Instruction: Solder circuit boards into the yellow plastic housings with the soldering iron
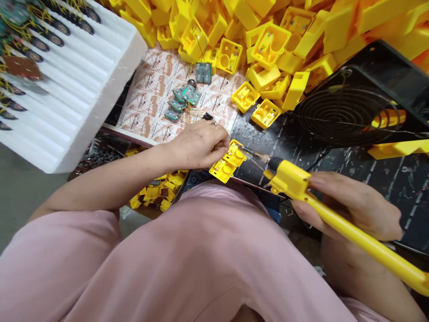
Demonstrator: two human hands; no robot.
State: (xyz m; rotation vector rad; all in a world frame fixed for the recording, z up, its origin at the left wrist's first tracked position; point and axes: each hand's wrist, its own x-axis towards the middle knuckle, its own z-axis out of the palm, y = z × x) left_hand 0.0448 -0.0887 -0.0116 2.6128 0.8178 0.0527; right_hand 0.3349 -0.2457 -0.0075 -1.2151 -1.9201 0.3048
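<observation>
My left hand [203,142] is closed at the left side of an open yellow plastic casing [225,169]. Thumb and curled fingers press against the casing's edge, and the fingertips are partly hidden. In my right hand [355,203] is a yellow soldering iron [295,179] with a long handle, held from the right. Its dark metal tip points left and reaches over the upper part of the casing. Just beyond my left hand lie several small green circuit boards [182,100] with thin wires. Another board [203,73] sits farther back, wired toward a yellow case.
Yellow casings [270,42] are heaped along the back. A black fan [351,103] stands at the right on the dark bench [284,141]. White ridged foam [90,85] holding round wired parts is at the left. Yellow pieces [157,192] fill a box below the edge.
</observation>
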